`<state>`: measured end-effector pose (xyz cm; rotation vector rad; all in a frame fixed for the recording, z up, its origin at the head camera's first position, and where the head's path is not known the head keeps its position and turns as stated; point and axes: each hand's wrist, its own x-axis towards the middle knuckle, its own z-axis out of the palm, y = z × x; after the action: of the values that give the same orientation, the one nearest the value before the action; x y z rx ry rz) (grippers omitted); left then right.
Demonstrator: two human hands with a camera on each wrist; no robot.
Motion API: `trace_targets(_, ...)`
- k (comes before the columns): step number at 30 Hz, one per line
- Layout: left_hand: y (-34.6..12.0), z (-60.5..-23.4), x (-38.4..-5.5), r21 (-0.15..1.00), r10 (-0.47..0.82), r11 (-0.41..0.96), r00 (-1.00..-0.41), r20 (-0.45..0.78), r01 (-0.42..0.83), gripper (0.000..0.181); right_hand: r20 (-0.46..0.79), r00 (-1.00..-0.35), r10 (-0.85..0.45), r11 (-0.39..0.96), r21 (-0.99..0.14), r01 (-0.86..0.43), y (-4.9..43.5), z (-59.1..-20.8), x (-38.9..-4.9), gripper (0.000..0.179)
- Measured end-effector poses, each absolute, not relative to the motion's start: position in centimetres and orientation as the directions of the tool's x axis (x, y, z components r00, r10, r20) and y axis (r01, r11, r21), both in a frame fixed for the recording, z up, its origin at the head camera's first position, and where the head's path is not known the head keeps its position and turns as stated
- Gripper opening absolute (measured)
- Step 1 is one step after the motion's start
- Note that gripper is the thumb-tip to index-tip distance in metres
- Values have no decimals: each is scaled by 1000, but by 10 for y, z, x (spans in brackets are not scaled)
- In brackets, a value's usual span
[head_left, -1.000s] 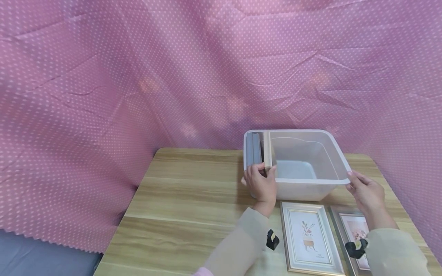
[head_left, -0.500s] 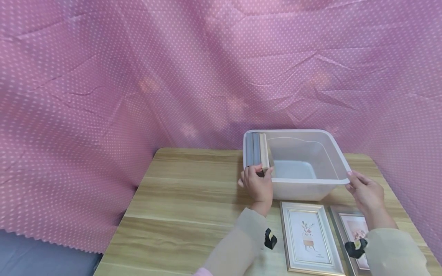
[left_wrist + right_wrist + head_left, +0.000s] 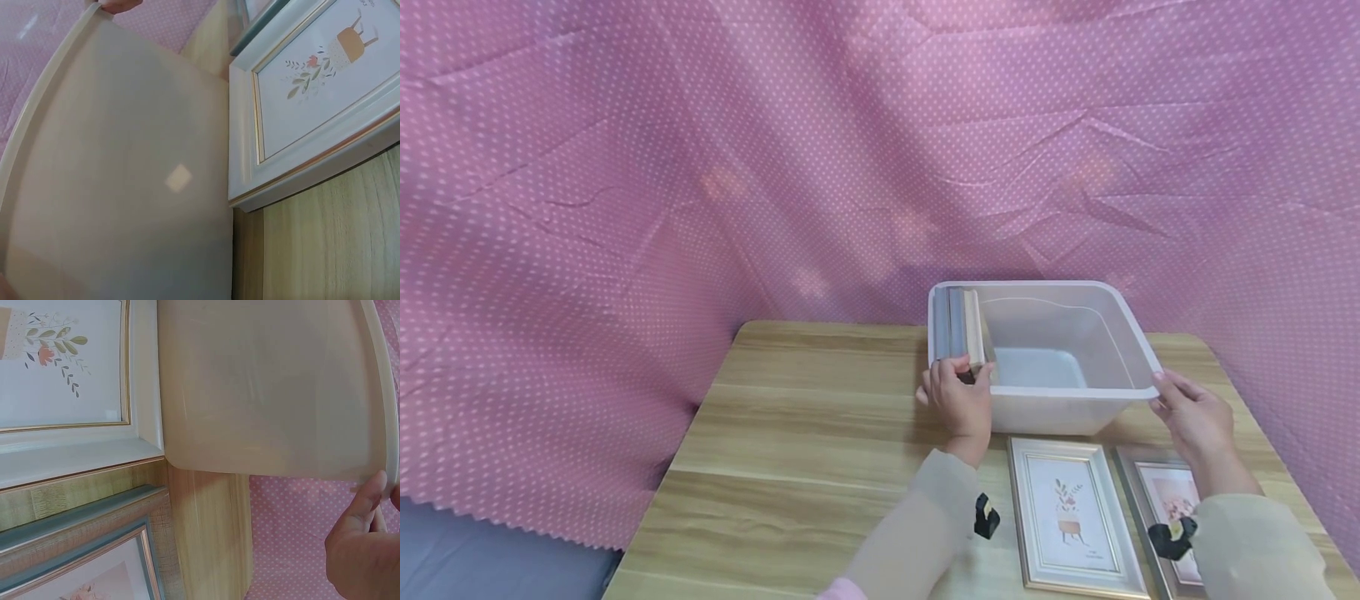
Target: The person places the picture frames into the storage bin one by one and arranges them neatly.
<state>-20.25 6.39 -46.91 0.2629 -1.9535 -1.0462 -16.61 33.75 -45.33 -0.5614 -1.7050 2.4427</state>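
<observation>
A white plastic tub (image 3: 1060, 400) stands at the back right of the table. Along its left wall, several frames stand on edge: grey-blue ones (image 3: 950, 325) and a cream one (image 3: 973, 325) on their right. My left hand (image 3: 961, 404) is at the tub's front left corner, its thumb and fingers pinching the near end of the cream frame. At the front right corner, my right hand (image 3: 1197, 417) pinches the tub's rim; the right wrist view shows its thumb (image 3: 369, 494) against that rim. In the left wrist view only the tub's outer wall (image 3: 125, 156) fills the middle.
A white picture frame (image 3: 1075, 517) with a plant print lies flat before the tub. Right of it lies a grey-brown picture frame (image 3: 1172, 500), partly under the right forearm. Pink dotted cloth (image 3: 850, 167) hangs behind the wooden table (image 3: 790, 433).
My left hand has shifted slightly left, and the cream frame has moved left with it, up against the grey-blue ones. The right hand keeps its place on the rim.
</observation>
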Motion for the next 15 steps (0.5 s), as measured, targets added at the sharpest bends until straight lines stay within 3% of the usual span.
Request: trace_targets(15,62,-472,-198,720,-488,663,-612,622,203,42,-246,-921,302,-391,-913,115,336,-451,-164,8)
